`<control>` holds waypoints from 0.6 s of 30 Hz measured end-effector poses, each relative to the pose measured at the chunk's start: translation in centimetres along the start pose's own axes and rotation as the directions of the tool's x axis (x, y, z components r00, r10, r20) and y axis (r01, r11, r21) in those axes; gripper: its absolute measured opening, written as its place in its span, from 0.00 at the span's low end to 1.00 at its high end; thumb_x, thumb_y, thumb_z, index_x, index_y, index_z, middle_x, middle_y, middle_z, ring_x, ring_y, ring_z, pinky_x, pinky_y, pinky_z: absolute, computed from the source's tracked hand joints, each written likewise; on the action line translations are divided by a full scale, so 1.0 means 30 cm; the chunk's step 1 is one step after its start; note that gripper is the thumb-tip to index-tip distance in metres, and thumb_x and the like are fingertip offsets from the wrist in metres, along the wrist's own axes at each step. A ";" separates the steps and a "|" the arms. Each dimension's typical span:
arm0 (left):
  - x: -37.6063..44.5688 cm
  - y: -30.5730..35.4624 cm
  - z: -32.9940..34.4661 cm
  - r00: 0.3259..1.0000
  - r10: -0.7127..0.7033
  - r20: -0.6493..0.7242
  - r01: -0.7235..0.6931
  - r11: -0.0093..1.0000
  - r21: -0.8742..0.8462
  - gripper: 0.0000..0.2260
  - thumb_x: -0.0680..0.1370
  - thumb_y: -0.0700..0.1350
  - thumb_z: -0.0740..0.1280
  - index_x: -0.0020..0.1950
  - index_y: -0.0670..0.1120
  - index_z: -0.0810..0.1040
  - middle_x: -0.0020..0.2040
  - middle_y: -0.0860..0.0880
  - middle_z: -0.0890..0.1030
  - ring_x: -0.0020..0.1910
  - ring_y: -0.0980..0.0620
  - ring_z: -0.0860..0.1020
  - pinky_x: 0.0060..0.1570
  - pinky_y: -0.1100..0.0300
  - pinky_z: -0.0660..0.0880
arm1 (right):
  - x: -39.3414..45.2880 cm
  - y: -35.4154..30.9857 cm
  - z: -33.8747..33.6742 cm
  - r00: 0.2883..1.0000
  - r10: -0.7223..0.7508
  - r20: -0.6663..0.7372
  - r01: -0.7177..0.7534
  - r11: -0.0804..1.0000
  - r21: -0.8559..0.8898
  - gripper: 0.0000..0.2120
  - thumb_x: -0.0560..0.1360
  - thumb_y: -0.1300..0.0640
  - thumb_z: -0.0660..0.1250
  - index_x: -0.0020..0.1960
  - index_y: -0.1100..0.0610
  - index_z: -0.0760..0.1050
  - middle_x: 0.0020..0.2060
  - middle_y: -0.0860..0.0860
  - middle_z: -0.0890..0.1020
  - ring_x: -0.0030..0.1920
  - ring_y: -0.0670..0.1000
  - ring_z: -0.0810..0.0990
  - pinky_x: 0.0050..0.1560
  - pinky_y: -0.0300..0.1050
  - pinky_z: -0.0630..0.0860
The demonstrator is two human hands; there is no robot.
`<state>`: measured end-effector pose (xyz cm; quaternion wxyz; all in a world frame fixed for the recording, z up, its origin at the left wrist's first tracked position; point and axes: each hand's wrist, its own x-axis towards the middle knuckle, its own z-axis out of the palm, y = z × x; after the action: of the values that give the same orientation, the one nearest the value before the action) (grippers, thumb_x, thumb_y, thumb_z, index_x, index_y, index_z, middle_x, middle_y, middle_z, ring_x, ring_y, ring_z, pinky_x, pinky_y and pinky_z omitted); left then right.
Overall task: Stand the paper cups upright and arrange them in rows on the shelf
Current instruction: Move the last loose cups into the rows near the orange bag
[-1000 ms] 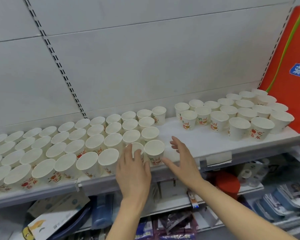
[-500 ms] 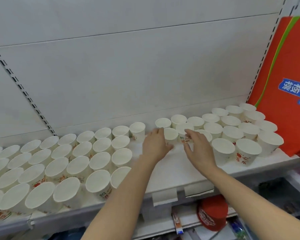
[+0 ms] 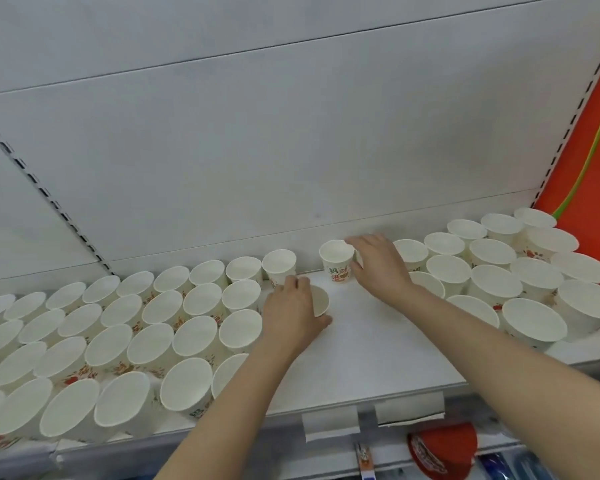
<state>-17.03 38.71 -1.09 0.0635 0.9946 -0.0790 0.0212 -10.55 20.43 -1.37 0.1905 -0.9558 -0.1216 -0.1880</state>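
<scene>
Several white paper cups with red print stand upright in rows on the white shelf (image 3: 357, 368): a big block at the left (image 3: 125, 327) and another at the right (image 3: 492, 282). My left hand (image 3: 291, 317) grips one cup (image 3: 321, 301) in the gap between the blocks, level with the second row. My right hand (image 3: 381, 268) reaches to the back row, its fingers curled round a cup mostly hidden under it. A lone upright cup (image 3: 336, 259) with red characters stands just left of its fingertips.
The white back panel (image 3: 291, 168) rises right behind the back row. An orange bag (image 3: 596, 174) leans at the far right. Bare shelf lies between the two cup blocks, down to the front edge. A red item (image 3: 444, 448) sits on the lower shelf.
My left hand has drawn one cup leftward out of the right block into the gap. My right hand has slid further back to the rear row. The view has moved closer.
</scene>
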 end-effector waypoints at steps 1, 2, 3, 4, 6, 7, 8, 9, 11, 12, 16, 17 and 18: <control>-0.011 -0.018 -0.013 1.000 -0.005 0.021 0.005 1.000 -0.010 0.35 0.70 0.65 0.69 0.69 0.47 0.67 0.65 0.48 0.71 0.61 0.45 0.72 0.57 0.53 0.70 | 0.027 -0.007 0.002 0.997 0.014 0.082 -0.013 1.000 -0.018 0.21 0.74 0.57 0.67 0.67 0.56 0.71 0.61 0.54 0.77 0.62 0.57 0.71 0.62 0.47 0.63; -0.014 -0.038 -0.033 0.999 -0.006 0.041 0.008 0.999 -0.043 0.37 0.67 0.68 0.69 0.69 0.49 0.68 0.66 0.49 0.71 0.63 0.45 0.71 0.58 0.52 0.70 | 0.051 -0.015 0.006 0.987 0.026 0.156 -0.020 0.999 -0.044 0.23 0.74 0.54 0.67 0.68 0.56 0.70 0.63 0.53 0.75 0.63 0.56 0.70 0.63 0.47 0.62; -0.006 -0.064 -0.060 0.999 -0.013 0.051 0.019 0.992 -0.125 0.39 0.65 0.70 0.69 0.69 0.50 0.69 0.67 0.50 0.71 0.64 0.46 0.71 0.60 0.52 0.71 | 0.071 -0.022 0.012 0.977 0.035 0.209 -0.018 0.996 -0.084 0.24 0.74 0.52 0.67 0.68 0.56 0.69 0.64 0.53 0.74 0.64 0.56 0.69 0.63 0.47 0.61; 0.019 -0.096 -0.095 0.998 -0.032 0.050 0.043 0.973 -0.228 0.39 0.64 0.70 0.71 0.69 0.50 0.70 0.68 0.51 0.71 0.65 0.48 0.71 0.61 0.51 0.71 | 0.090 -0.029 0.020 0.969 0.042 0.241 -0.010 0.991 -0.133 0.24 0.73 0.51 0.68 0.67 0.56 0.69 0.64 0.53 0.74 0.64 0.56 0.68 0.63 0.48 0.61; 0.098 -0.171 -0.165 0.998 -0.056 -0.030 0.043 0.944 -0.326 0.35 0.66 0.65 0.73 0.69 0.51 0.72 0.68 0.52 0.71 0.65 0.49 0.72 0.63 0.51 0.70 | 0.115 -0.040 0.035 0.956 0.073 0.283 -0.009 0.975 -0.223 0.22 0.71 0.51 0.68 0.63 0.56 0.70 0.62 0.53 0.74 0.63 0.57 0.68 0.60 0.49 0.61; 0.142 -0.207 -0.193 0.997 -0.035 -0.068 0.016 0.965 -0.261 0.32 0.68 0.62 0.74 0.68 0.52 0.73 0.68 0.51 0.72 0.64 0.48 0.72 0.63 0.51 0.70 | 0.123 -0.046 0.043 0.951 0.093 0.296 -0.013 0.965 -0.262 0.22 0.70 0.51 0.69 0.61 0.57 0.70 0.61 0.53 0.75 0.62 0.57 0.68 0.59 0.49 0.61; 0.184 -0.236 -0.208 0.997 -0.002 -0.075 -0.010 0.988 -0.152 0.29 0.69 0.59 0.74 0.68 0.52 0.73 0.68 0.50 0.72 0.64 0.47 0.72 0.63 0.51 0.69 | 0.129 -0.052 0.049 0.946 0.109 0.304 -0.015 0.955 -0.296 0.21 0.70 0.51 0.69 0.60 0.57 0.70 0.61 0.53 0.75 0.61 0.57 0.68 0.58 0.49 0.61; 0.220 -0.255 -0.209 0.999 0.032 -0.042 -0.033 0.999 -0.033 0.29 0.69 0.57 0.74 0.68 0.52 0.72 0.68 0.50 0.73 0.64 0.46 0.72 0.63 0.52 0.67 | 0.136 -0.057 0.054 0.943 0.126 0.308 -0.021 0.945 -0.325 0.22 0.69 0.51 0.69 0.60 0.57 0.70 0.60 0.53 0.75 0.61 0.57 0.68 0.58 0.49 0.61; 0.268 -0.268 -0.179 0.996 0.064 0.062 -0.068 0.995 0.070 0.30 0.69 0.57 0.74 0.69 0.53 0.70 0.67 0.50 0.73 0.65 0.46 0.70 0.62 0.51 0.64 | 0.148 -0.067 0.060 0.946 0.149 0.288 -0.034 0.929 -0.369 0.23 0.70 0.49 0.69 0.60 0.57 0.70 0.60 0.53 0.75 0.60 0.57 0.68 0.59 0.50 0.59; 0.283 -0.267 -0.155 0.994 0.075 0.085 -0.081 0.994 0.076 0.31 0.69 0.57 0.74 0.69 0.53 0.69 0.67 0.50 0.73 0.65 0.46 0.70 0.62 0.51 0.64 | 0.151 -0.069 0.062 0.951 0.150 0.271 -0.037 0.923 -0.383 0.23 0.70 0.47 0.69 0.60 0.57 0.70 0.60 0.52 0.75 0.60 0.57 0.68 0.59 0.50 0.59; 0.320 -0.249 -0.085 0.994 0.088 0.070 -0.093 0.993 0.069 0.29 0.72 0.58 0.72 0.69 0.51 0.68 0.67 0.51 0.74 0.67 0.46 0.68 0.63 0.51 0.62 | 0.154 -0.076 0.073 0.965 0.146 0.217 -0.052 0.921 -0.386 0.26 0.68 0.42 0.69 0.59 0.56 0.71 0.58 0.52 0.76 0.58 0.57 0.69 0.56 0.50 0.60; 0.324 -0.246 -0.072 0.995 0.076 0.062 -0.080 0.995 0.067 0.28 0.72 0.58 0.71 0.69 0.51 0.68 0.66 0.51 0.75 0.66 0.46 0.69 0.62 0.50 0.62 | 0.153 -0.083 0.077 0.968 0.144 0.206 -0.058 0.925 -0.375 0.27 0.67 0.41 0.70 0.59 0.56 0.72 0.58 0.52 0.76 0.58 0.57 0.69 0.56 0.50 0.60; 0.326 -0.244 -0.059 0.997 0.065 0.051 -0.068 0.995 0.067 0.28 0.73 0.58 0.70 0.69 0.51 0.68 0.65 0.50 0.76 0.66 0.46 0.69 0.62 0.50 0.62 | 0.152 -0.091 0.084 0.969 0.144 0.199 -0.065 0.932 -0.358 0.28 0.67 0.40 0.70 0.59 0.56 0.72 0.58 0.53 0.76 0.59 0.56 0.69 0.56 0.50 0.61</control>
<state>-6.27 44.59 0.28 0.0265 0.9932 -0.1129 0.0015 -6.49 24.66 -0.81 0.0133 -0.9945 -0.0555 -0.0883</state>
